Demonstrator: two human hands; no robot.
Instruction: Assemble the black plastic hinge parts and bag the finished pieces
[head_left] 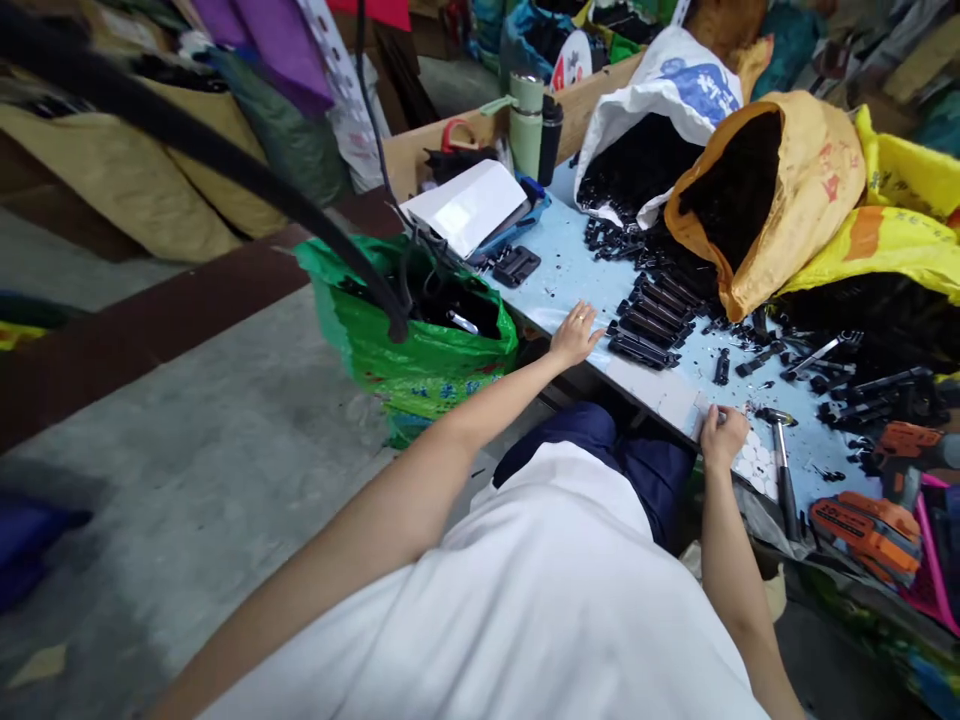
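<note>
My left hand (pixel 574 335) lies flat on the light blue table (pixel 570 275), fingers stretched toward a row of stacked black plastic parts (pixel 651 322). My right hand (pixel 723 436) rests at the table's near edge with its fingers curled; what they grip, if anything, is hidden. A hammer (pixel 781 462) lies just to the right of that hand. Loose black parts (pixel 757 358) are scattered past both hands.
A green bag (pixel 420 350) of black parts stands on the floor at the left. An orange sack (pixel 780 190) and a white sack (pixel 660 110) spill black parts onto the table. An orange power tool (pixel 870 525) lies at right. Two flasks (pixel 534 125) and a white box (pixel 469 205) sit behind.
</note>
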